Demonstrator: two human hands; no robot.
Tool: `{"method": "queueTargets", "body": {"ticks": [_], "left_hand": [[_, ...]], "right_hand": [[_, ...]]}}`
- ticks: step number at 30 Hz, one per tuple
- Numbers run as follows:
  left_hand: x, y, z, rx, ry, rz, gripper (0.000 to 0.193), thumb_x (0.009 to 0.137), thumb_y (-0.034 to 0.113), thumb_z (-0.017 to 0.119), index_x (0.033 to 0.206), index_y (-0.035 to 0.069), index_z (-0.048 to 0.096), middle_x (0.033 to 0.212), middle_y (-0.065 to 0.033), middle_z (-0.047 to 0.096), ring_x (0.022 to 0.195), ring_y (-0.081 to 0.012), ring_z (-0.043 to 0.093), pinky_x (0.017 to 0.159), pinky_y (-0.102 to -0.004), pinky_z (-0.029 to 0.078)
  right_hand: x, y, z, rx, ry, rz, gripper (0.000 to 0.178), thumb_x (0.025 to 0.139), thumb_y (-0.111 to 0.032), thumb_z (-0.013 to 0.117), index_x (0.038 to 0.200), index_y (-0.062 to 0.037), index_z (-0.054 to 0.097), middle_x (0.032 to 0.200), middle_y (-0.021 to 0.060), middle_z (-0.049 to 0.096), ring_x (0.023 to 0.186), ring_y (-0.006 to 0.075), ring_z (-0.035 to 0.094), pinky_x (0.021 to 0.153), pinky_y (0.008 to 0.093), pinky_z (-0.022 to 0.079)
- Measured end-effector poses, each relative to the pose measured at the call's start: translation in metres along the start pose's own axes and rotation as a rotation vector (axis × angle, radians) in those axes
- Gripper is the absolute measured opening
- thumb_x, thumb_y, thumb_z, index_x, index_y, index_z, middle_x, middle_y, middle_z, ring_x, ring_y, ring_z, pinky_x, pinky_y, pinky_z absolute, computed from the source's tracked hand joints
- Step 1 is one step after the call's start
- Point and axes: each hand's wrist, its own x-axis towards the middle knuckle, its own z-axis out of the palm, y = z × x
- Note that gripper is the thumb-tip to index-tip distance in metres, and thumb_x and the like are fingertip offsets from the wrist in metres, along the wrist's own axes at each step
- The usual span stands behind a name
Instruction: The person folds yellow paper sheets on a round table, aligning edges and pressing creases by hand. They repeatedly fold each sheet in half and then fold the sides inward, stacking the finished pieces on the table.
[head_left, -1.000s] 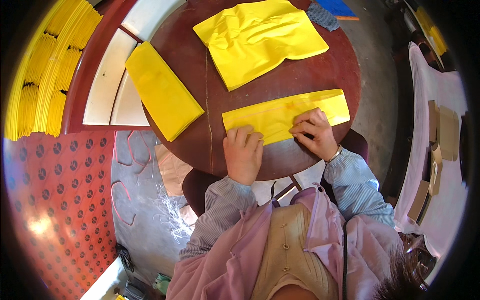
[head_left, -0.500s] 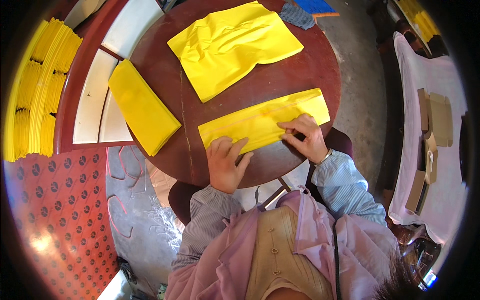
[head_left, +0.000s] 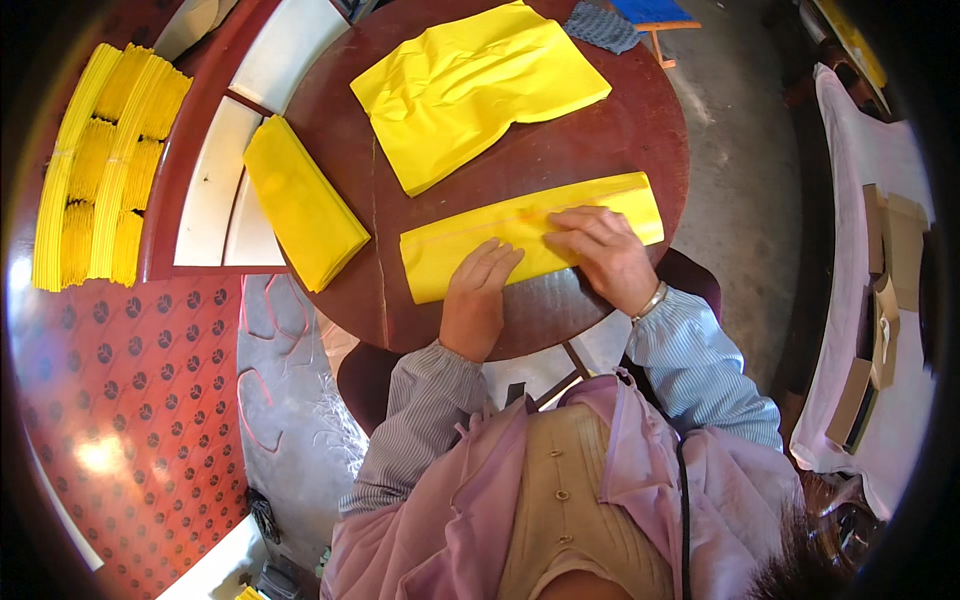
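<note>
A folded yellow strip (head_left: 430,265), which looks like thin sheet material, lies lengthwise along the near side of a round dark-red table (head_left: 645,110). My left hand (head_left: 478,300) rests on its near edge, left of the middle, fingers stretched out and together. Right of it, my right hand (head_left: 608,262) lies flat across the strip with the fingers extended. Neither hand grips anything. Beyond them is a larger, creased yellow sheet (head_left: 480,95), spread out. On the table's left side lies a thick folded yellow bundle (head_left: 305,205).
Tied stacks of folded yellow pieces (head_left: 100,170) stand at the far left. A grey cloth (head_left: 602,27) lies at the table's far edge. Opened cardboard boxes (head_left: 882,320) sit on a pale-covered surface at right. A dark stool (head_left: 692,285) is tucked close to the table's right side.
Both hands had bent fingers pinching at the strip's near edge; now their fingers are straightened flat on it. The near edge looks folded over more smoothly. The view has shifted slightly.
</note>
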Motion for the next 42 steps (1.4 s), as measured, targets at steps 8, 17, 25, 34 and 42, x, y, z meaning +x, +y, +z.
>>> {"method": "queueTargets", "body": {"ticks": [8,17,25,34,42], "left_hand": [[-0.026,0.008,-0.020,0.140,0.061,-0.141,0.028,0.081,-0.003,0.071,0.106,0.007,0.077,0.097,-0.0129,0.069,0.099,-0.0356,0.063,0.089,-0.0467,0.050],[-0.029,-0.002,-0.012,0.321,0.130,-0.295,0.013,0.083,0.015,0.084,0.093,0.010,0.076,0.087,-0.0070,0.067,0.087,-0.0319,0.060,0.082,-0.0456,0.045],[-0.016,-0.001,-0.001,0.247,0.204,-0.163,0.020,0.084,0.006,0.074,0.104,0.008,0.073,0.109,-0.0109,0.070,0.106,-0.0348,0.063,0.094,-0.0478,0.048],[-0.021,-0.008,-0.011,0.161,0.055,-0.124,0.029,0.084,-0.001,0.066,0.112,0.005,0.072,0.118,-0.0139,0.069,0.119,-0.0368,0.064,0.103,-0.0463,0.050],[-0.046,-0.002,-0.028,0.087,0.152,-0.188,0.018,0.085,-0.001,0.078,0.101,0.003,0.072,0.108,-0.0154,0.069,0.109,-0.0390,0.063,0.096,-0.0466,0.052]], "right_hand": [[-0.028,0.011,-0.017,0.141,-0.107,0.147,0.030,0.081,-0.001,0.073,0.107,-0.0111,0.081,0.116,0.0016,0.075,0.113,0.0267,0.065,0.098,0.0439,0.049],[-0.031,0.022,-0.021,0.045,-0.060,0.280,0.014,0.090,-0.020,0.079,0.092,-0.0078,0.073,0.089,0.0084,0.069,0.091,0.0301,0.064,0.085,0.0437,0.050],[-0.011,0.005,-0.014,-0.091,0.059,0.109,0.012,0.086,-0.011,0.075,0.097,-0.0099,0.069,0.096,0.0075,0.066,0.094,0.0307,0.063,0.080,0.0435,0.048],[0.008,-0.033,0.022,0.103,-0.176,-0.031,0.031,0.088,-0.013,0.073,0.119,-0.0142,0.073,0.128,0.0018,0.069,0.119,0.0269,0.061,0.103,0.0431,0.045],[-0.028,-0.015,-0.018,0.111,-0.154,0.200,0.022,0.092,-0.022,0.078,0.112,-0.0130,0.075,0.109,0.0043,0.071,0.108,0.0280,0.063,0.094,0.0429,0.046]]}}
